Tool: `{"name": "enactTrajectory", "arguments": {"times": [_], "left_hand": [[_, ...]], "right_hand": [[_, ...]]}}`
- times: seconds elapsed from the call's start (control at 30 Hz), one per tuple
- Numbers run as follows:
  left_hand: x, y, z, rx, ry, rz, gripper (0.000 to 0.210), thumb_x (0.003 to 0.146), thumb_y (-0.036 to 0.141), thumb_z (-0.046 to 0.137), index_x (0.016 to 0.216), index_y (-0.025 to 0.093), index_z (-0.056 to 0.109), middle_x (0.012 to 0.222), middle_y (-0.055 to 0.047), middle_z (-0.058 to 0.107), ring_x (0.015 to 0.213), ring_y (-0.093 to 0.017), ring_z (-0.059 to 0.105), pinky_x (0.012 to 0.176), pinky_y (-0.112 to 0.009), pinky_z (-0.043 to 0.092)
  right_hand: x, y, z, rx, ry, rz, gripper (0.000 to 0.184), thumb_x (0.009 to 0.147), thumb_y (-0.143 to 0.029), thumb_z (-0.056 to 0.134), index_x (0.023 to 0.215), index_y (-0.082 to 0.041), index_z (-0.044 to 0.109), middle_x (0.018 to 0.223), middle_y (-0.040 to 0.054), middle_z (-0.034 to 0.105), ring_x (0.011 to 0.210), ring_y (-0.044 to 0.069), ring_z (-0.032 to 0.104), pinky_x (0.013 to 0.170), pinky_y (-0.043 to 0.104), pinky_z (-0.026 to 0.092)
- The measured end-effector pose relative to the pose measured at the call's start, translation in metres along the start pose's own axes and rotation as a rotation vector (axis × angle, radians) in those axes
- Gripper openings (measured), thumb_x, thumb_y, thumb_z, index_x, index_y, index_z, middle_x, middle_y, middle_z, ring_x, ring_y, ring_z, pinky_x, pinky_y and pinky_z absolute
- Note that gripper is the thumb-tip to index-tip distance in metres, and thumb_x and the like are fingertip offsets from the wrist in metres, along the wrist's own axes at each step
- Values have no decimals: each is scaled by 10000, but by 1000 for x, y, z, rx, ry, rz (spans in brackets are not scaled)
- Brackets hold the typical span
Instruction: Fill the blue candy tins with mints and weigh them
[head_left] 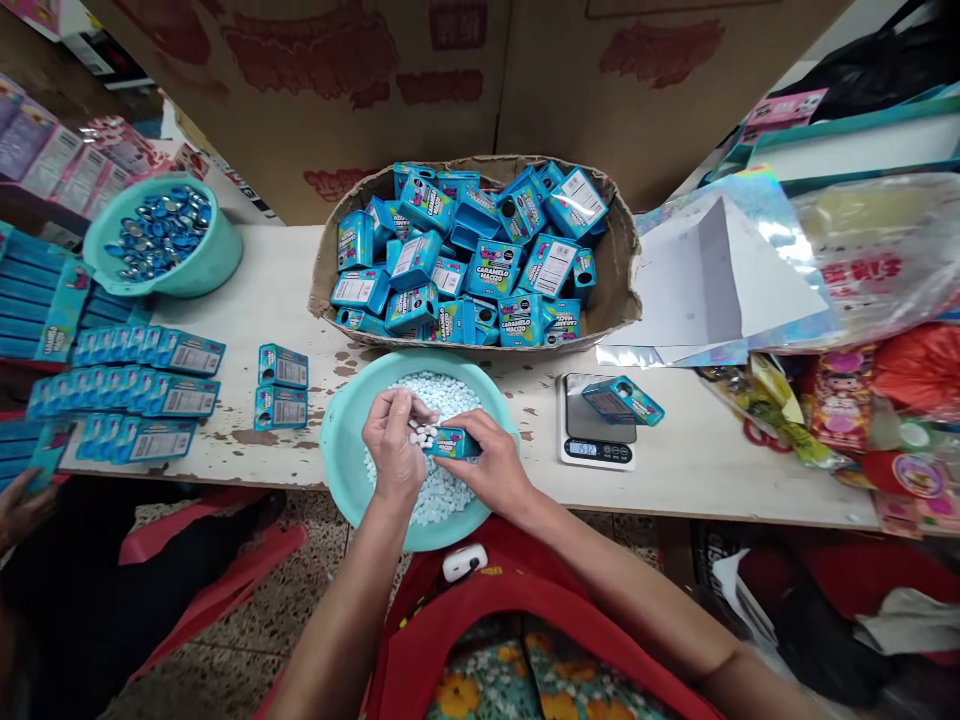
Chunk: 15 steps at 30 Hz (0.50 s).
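- The right hand (487, 460) holds a small blue box (452, 443) on its side over the basin; its grip pinches the box between thumb and fingers near the right end.
- The left hand (394, 440) faces the box's other end, its grip curled in around a few white candies (424, 433).
- The box looks light and thin-walled, stiff enough for a gentle pinch but likely to dent if squeezed hard. Its glossy faces may slip; the narrow edges near the right end seem the best hold, leaving the left end free.
- The candies look hard, light and smooth, apt to roll off the fingers; a cupped palm should suit them better than a tight pinch.
- Below both hands, the turquoise basin (335, 455) holds many more candies, overhanging the near edge of the white surface (525, 375).
- To the right, a scale (597, 450) bears another blue box (624, 399), lying askew.
- Beyond the basin, a cut-down carton (628, 300) holds a jumbled heap of similar boxes.
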<state>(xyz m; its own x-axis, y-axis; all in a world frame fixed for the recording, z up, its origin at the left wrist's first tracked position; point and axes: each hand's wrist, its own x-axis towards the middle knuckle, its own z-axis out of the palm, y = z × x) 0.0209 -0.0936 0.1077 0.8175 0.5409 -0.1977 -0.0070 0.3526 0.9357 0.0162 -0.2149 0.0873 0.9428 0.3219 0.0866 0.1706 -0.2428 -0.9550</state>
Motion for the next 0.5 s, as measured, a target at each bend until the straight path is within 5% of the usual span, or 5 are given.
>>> {"name": "enactTrajectory", "arguments": {"times": [0.2,0.33,0.43,0.5], "left_hand": [[-7,8,4,-34,-111,18,201,845,348,558,779,159,563,550,7,556,527,-134,566,603,-280,498],[15,4,-15,4,-71,108,245,880,398,466,824,174,547,603,0,563,575,-154,589,673,-350,524],[43,-29,-33,458,-80,215,363,921,461,306,917,186,542,752,-44,601,716,-180,617,738,-379,525],[53,-61,-37,800,-199,266,364,908,463,339,946,185,571,920,-93,628,895,-217,613,835,-405,498]], "right_hand": [[0,0,-1,78,18,9,348,685,-165,787,999,-205,642,957,47,622,928,205,593,839,337,474],[-3,-6,-16,146,31,12,348,687,-234,807,997,-209,651,967,50,627,949,206,594,862,346,474],[-7,-12,-29,191,54,-29,364,701,-272,804,1027,-228,648,1000,50,628,991,205,586,892,347,468],[-9,-13,-35,204,99,-32,360,711,-306,797,1031,-236,648,1006,51,623,986,204,589,873,341,477]]}}
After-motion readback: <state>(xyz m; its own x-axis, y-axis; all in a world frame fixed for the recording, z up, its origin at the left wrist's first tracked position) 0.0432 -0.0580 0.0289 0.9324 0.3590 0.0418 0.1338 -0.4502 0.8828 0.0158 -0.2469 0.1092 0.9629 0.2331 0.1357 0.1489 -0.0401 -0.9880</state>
